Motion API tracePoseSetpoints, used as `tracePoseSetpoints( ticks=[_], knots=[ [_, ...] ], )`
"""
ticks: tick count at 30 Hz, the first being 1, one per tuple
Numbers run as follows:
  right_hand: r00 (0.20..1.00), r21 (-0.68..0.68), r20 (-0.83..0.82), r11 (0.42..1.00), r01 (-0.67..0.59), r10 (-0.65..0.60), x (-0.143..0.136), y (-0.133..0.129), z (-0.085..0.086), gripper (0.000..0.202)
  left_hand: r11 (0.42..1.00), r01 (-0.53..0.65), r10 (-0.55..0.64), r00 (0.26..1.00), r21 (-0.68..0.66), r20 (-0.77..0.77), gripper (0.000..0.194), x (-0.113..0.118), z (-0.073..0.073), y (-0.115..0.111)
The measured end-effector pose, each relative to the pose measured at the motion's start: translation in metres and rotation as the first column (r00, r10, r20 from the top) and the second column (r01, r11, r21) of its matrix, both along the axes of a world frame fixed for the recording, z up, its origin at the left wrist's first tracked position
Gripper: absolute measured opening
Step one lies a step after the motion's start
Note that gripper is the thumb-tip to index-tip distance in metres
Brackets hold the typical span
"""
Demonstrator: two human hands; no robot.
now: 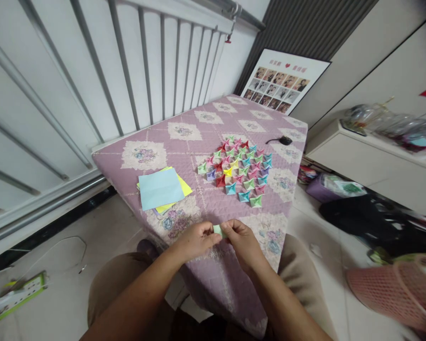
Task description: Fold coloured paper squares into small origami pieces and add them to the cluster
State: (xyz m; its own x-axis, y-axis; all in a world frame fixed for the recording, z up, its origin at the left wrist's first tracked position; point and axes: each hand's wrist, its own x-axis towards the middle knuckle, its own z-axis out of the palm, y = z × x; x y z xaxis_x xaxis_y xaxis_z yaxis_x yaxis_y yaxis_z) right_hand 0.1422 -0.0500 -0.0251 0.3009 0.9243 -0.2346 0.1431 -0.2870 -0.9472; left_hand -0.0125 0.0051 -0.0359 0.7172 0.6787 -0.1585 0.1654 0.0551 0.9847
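Between my two hands, over the near part of the table, is a small pale green piece of folded paper. My left hand pinches its left side, thumb and fingers pressed together. On its right side, my right hand grips it the same way. The fingers cover much of the paper, so its folds are hard to make out. Beyond my hands, several small folded paper shapes stand in rows, in green, pink, red, blue, yellow and purple. To the left lies a stack of square paper sheets, light blue on top with yellow beneath.
A purple quilted cloth with floral patches covers the table. Near its far right edge lies a small black object with a thin tail. A white railing borders the left; a photo board leans behind. A pink woven basket stands on the floor at right.
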Motion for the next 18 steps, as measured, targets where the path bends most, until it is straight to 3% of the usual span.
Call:
tracePoseSetpoints(
  ticks=[4, 9, 14, 18],
  knots=[
    [0.995, 0.007, 0.085, 0.999, -0.048, 0.047, -0.003, -0.001, 0.007, 0.04, 0.995, -0.083, 0.084, 0.996, 0.059, -0.005, 0.025, -0.002, 0.002, 0.002],
    [0.996, -0.009, 0.042, 0.997, -0.082, 0.083, -0.009, -0.002, 0.005, 0.04, 0.977, -0.153, 0.158, 0.987, 0.148, -0.021, 0.024, -0.002, -0.001, 0.001],
    [0.995, -0.044, -0.038, 0.995, -0.092, 0.09, -0.006, -0.001, 0.002, 0.039, 0.974, -0.171, 0.183, 0.981, 0.148, -0.07, 0.024, 0.002, -0.004, 0.0],
    [0.993, -0.049, -0.039, 0.992, -0.115, 0.113, 0.004, -0.001, 0.005, 0.033, 0.977, -0.119, 0.137, 0.986, 0.179, -0.093, 0.022, 0.004, -0.005, 0.0]
  ],
)
